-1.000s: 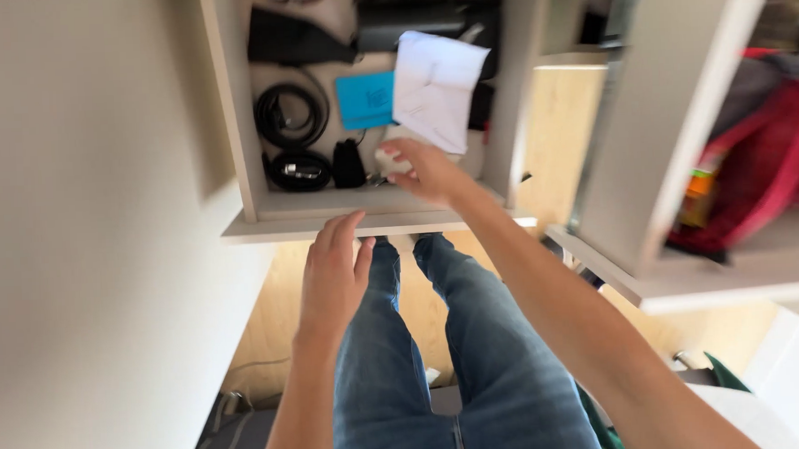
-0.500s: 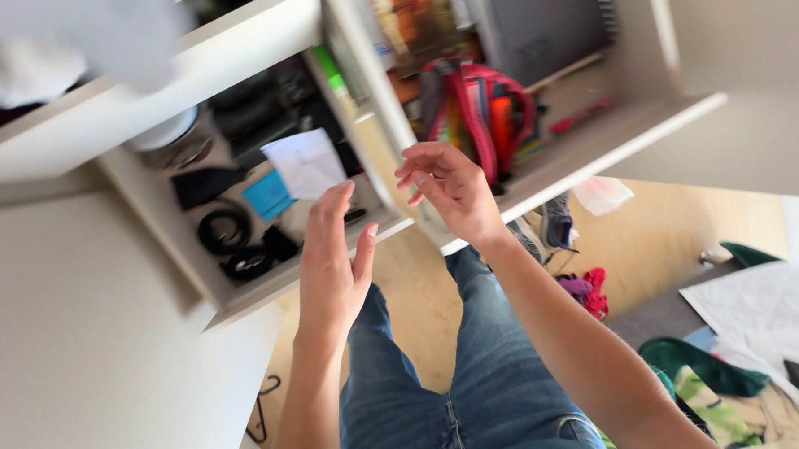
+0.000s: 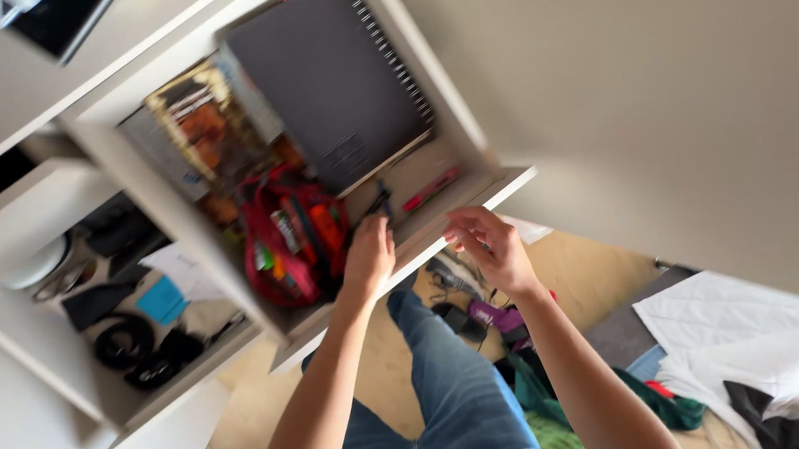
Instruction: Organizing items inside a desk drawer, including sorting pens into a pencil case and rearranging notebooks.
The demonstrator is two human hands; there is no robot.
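Both arms stretched up toward the open drawer [image 3: 470,199]. The left hand [image 3: 369,253] reached over its front edge, fingers curled on a small dark item just beside the red pouch [image 3: 288,243]; grip unclear. The right hand [image 3: 490,243] hovered at the drawer's corner, fingers loosely bent, holding nothing.

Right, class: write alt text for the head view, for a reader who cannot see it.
Two bare hands reach into an open white drawer: the left hand beside a red pouch, the right hand at the front edge. A dark spiral notebook lies inside.
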